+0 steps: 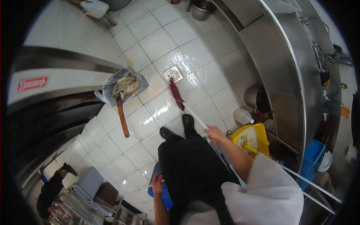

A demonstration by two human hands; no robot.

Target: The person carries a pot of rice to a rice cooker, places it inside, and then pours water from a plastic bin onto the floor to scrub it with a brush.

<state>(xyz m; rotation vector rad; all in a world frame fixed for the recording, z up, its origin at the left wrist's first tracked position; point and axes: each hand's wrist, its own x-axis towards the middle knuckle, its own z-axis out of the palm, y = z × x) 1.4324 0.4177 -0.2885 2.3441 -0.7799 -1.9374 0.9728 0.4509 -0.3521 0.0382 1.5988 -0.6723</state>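
Note:
My right hand is closed around the white handle of a floor broom. The broom's dark red bristles rest on the wet tiles, with their far end at the square metal floor drain. My left hand hangs at my side with nothing in it, its fingers loosely bent and apart. Close beside it is a blue object, mostly hidden behind my leg.
On the left stands a lined trash bin with a wooden-handled tool sticking out. To the right are a yellow mop bucket, a white jug and a steel sink counter. Another person is at the lower left.

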